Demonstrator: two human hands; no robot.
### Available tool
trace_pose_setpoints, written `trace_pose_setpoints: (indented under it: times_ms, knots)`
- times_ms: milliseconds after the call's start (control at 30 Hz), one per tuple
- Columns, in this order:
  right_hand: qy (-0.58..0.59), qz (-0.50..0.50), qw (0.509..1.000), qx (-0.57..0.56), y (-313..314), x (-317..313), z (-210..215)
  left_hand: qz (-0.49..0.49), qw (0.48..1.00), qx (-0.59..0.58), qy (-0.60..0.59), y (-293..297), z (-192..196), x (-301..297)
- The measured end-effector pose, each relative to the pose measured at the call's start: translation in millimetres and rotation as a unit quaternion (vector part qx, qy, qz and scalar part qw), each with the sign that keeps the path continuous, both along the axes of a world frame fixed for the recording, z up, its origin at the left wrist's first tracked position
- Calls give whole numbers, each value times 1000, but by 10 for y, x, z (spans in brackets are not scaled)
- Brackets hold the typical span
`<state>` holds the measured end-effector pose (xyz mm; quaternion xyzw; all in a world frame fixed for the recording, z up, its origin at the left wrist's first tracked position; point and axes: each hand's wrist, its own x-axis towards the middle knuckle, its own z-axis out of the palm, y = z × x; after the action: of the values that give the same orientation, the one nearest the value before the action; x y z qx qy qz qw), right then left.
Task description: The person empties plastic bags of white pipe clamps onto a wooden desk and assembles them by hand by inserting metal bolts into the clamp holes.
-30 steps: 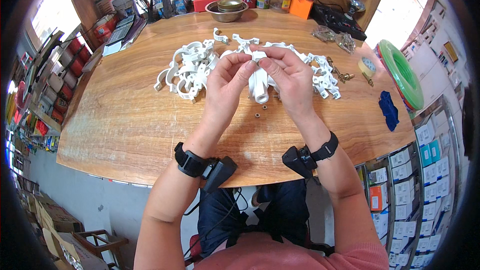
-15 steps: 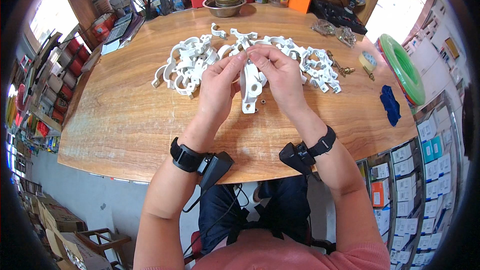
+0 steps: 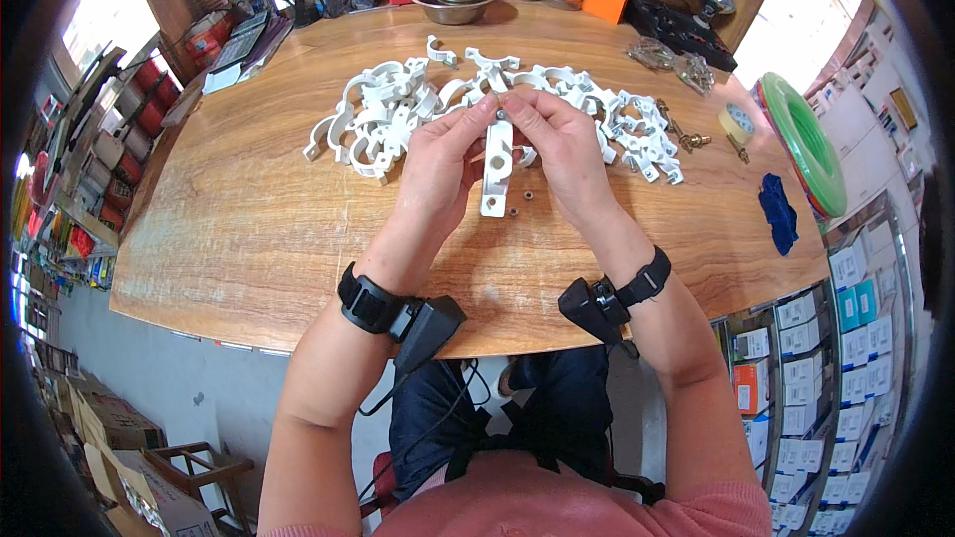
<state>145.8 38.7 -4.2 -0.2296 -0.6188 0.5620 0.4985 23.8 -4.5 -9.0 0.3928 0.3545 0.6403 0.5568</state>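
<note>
A white pipe clamp (image 3: 498,174) hangs between my hands above the table, its holed lower end pointing toward me. My left hand (image 3: 438,157) is closed, thumb and fingers gripping the clamp's upper end from the left. From the right, my right hand (image 3: 565,147) pinches the same end, its thumb beside a small metal fastener (image 3: 501,114). Fingertips partly hide that fastener. Below the clamp, a couple of small nuts (image 3: 528,196) lie on the wood. More white clamps (image 3: 376,129) are heaped just beyond and to either side of my hands.
Brass-coloured bolts (image 3: 693,141), a tape roll (image 3: 735,120) and a dark blue cloth (image 3: 777,214) lie on the right of the wooden table (image 3: 239,259). Green coiled hose (image 3: 801,144) stands at its right edge. Metal bowls (image 3: 454,8) sit at the back.
The clamp has turned between my fingers, so its holed strip now faces me more squarely and its curved side shows less. Both hands keep their pinch, and the fastener shows more clearly.
</note>
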Motion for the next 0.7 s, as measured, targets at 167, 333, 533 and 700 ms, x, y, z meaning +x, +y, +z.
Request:
trace_pose_setpoints:
  times_ms: [167,333,533,700]
  knots:
    - [-26,-9,999,20,15,19,-13,-22,998,-22,-58,-16,30,40]
    - [-59,-57,994,71,177,114,115,-6,990,-47,-130,86,-40,-34]
    - [-463,70,865,181,201,359,305,-34,991,-54,-118,145,-112,-169]
    - [-556,82,794,232,209,396,-36,-38,993,-64,-91,113,-86,-111]
